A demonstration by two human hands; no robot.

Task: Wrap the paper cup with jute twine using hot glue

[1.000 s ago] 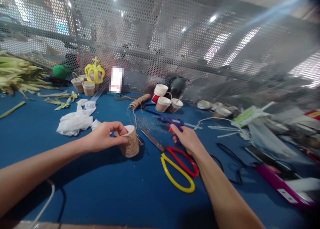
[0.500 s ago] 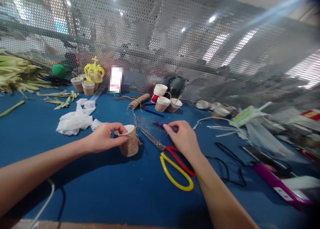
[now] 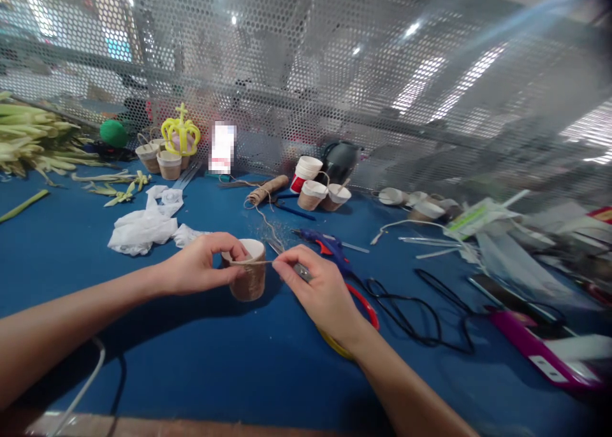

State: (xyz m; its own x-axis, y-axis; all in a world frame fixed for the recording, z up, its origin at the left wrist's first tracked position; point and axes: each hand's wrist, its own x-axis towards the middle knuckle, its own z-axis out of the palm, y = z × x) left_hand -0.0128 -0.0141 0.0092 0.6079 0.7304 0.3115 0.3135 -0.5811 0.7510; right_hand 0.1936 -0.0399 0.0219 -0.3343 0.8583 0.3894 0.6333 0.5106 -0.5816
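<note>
My left hand [image 3: 203,263] pinches the rim of a small twine-wrapped cup [image 3: 249,281], fingers inside its white mouth and thumb outside. From the cup's upper edge a strand of twine [image 3: 268,262] runs taut to my right hand [image 3: 313,281], whose thumb and index finger hold its end. Beneath my right hand lie scissors with red and yellow handles [image 3: 366,306], partly covered. A blue glue gun [image 3: 335,251] rests just behind that hand. Behind the cup lies a roll of twine [image 3: 268,190], its loose strand trailing forward.
White crumpled cloth [image 3: 143,232] lies at the left. Small cups [image 3: 313,195] stand near the mesh screen [image 3: 268,74], beside a yellow crown-shaped piece [image 3: 180,134] farther left. At the right are black cable [image 3: 406,316], plastic bags [image 3: 516,265] and a purple power strip [image 3: 538,351].
My right hand has let go of the glue gun, moved left toward the cup and taken hold of the twine, which is now stretched. My left hand stays on the cup.
</note>
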